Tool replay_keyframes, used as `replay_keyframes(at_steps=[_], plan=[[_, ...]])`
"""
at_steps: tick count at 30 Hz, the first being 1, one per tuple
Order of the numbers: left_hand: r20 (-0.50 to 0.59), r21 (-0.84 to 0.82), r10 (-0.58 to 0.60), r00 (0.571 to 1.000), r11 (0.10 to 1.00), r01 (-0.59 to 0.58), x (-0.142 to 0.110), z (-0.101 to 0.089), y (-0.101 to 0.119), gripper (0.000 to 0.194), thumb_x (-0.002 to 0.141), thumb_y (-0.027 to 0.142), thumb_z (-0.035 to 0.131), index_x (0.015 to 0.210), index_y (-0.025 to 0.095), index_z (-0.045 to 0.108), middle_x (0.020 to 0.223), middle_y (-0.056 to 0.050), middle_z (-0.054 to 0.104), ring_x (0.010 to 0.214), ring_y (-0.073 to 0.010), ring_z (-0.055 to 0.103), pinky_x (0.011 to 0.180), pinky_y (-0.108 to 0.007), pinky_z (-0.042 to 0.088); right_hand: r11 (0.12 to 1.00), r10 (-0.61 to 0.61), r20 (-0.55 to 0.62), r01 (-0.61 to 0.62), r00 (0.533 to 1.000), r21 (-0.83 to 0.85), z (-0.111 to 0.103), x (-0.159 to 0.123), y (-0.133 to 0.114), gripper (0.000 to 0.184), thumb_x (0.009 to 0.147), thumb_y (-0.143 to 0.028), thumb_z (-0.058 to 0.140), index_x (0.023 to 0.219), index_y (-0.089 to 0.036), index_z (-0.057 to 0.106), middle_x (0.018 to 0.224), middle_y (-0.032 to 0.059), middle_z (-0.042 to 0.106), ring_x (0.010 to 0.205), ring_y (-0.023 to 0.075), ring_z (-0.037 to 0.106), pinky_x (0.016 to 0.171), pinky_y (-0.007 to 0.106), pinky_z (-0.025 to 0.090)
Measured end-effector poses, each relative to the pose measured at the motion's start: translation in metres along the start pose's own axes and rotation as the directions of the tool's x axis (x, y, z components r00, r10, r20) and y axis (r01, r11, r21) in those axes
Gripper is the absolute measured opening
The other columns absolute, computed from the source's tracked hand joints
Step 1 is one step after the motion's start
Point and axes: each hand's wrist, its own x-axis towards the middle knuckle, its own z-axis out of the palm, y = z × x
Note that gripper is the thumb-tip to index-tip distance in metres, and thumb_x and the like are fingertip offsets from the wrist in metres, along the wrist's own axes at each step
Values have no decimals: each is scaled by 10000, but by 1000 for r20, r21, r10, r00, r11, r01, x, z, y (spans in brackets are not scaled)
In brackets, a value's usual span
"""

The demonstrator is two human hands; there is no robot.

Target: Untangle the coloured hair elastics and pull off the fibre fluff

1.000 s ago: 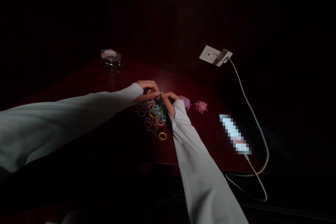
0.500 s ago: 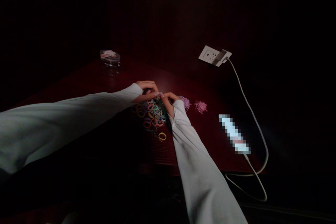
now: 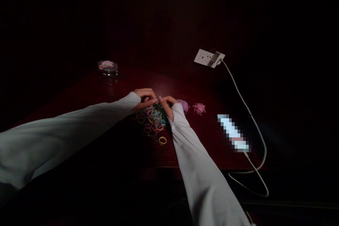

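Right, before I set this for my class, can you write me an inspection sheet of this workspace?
Surface: dark red table, dimly lit; wood grain visible near the front edge.
Things: pile of small coloured loops, a yellow loop at its near side; purple cluster and pink cluster to the right.
Clutter: round lidded container far left; lit device right.
Hands: left hand and right hand close together above the pile; anything held is too small to tell.
Cables: white cable from charger to device, looping beyond the table edge.
Surroundings: wall outlet; otherwise too dark to tell.
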Motion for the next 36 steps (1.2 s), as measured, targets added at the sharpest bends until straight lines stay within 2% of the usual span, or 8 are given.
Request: replay_keyframes(at_steps=[11, 16, 19, 21, 23, 26, 31, 36], plan=[[-67, 136, -49, 997, 989, 58, 2, -8, -8, 339, 973, 399, 478, 809, 180, 678, 811, -26, 676, 706, -155, 568, 761, -304, 438, 998, -38, -248, 24, 968, -59, -24, -3, 21, 487, 836, -671, 592, 714, -211, 692, 695, 4, 591, 660, 150, 497, 650, 281, 388], [-7, 339, -177, 984, 926, 169, -3, -10, -13, 310, 949, 439, 488, 906, 219, 702, 975, -45, 738, 930, -230, 634, 914, -395, 437, 993, -22, -352, -21, 936, -117, -31, -18, 22, 411, 869, -591, 552, 723, -225, 670, 720, 10, 625, 682, 167, 539, 662, 283, 425], [-15, 305, -253, 967, 920, 245, -9, -9, -22, 334, 965, 454, 466, 1058, 240, 706, 1215, -59, 711, 1114, -259, 614, 1051, -445, 435, 989, -24, -412, -38, 911, -142, -34, -29, 19, 362, 871, -532, 539, 694, -232, 638, 700, 9, 621, 689, 177, 536, 693, 292, 448], [-90, 250, -335, 938, 904, 347, -14, -8, -30, 351, 975, 411, 434, 1120, 227, 696, 1342, -77, 656, 1268, -262, 570, 1150, -444, 401, 985, -24, -457, -58, 889, -164, -34, -38, 16, 311, 860, -473, 552, 672, -233, 614, 717, 17, 623, 724, 186, 539, 745, 308, 460], [-155, 196, -479, 864, 842, 502, -20, -6, -36, 351, 980, 377, 410, 1154, 237, 681, 1449, -72, 584, 1401, -246, 494, 1230, -415, 340, 979, -14, -505, -90, 863, -182, -31, -47, 13, 245, 839, -397, 571, 667, -226, 601, 762, 37, 628, 782, 201, 547, 809, 331, 460], [-147, 200, -556, 818, 793, 575, -30, 0, -34, 419, 991, 426, 379, 1249, 211, 630, 1513, -137, 521, 1451, -280, 471, 1214, -437, 379, 968, 15, -584, -158, 812, -194, -21, -56, 9, 184, 839, -321, 557, 696, -212, 597, 853, 82, 629, 866, 233, 543, 859, 372, 452], [-114, 219, -570, 814, 785, 580, -29, 20, -19, 443, 969, 509, 443, 1269, 220, 594, 1485, -139, 578, 1465, -307, 472, 1228, -481, 362, 952, 23, -671, -220, 741, -211, 5, -55, 3, 197, 907, -286, 461, 734, -226, 534, 909, 102, 591, 879, 242, 519, 847, 396, 457], [-33, 200, -547, 837, 817, 541, -17, 36, -14, 527, 946, 578, 446, 1321, 224, 550, 1415, -137, 646, 1325, -296, 616, 1136, -417, 470, 944, -25, -664, -201, 747, -262, 18, -48, 5, 200, 925, -268, 425, 725, -255, 435, 852, 68, 550, 855, 220, 527, 825, 364, 497]])
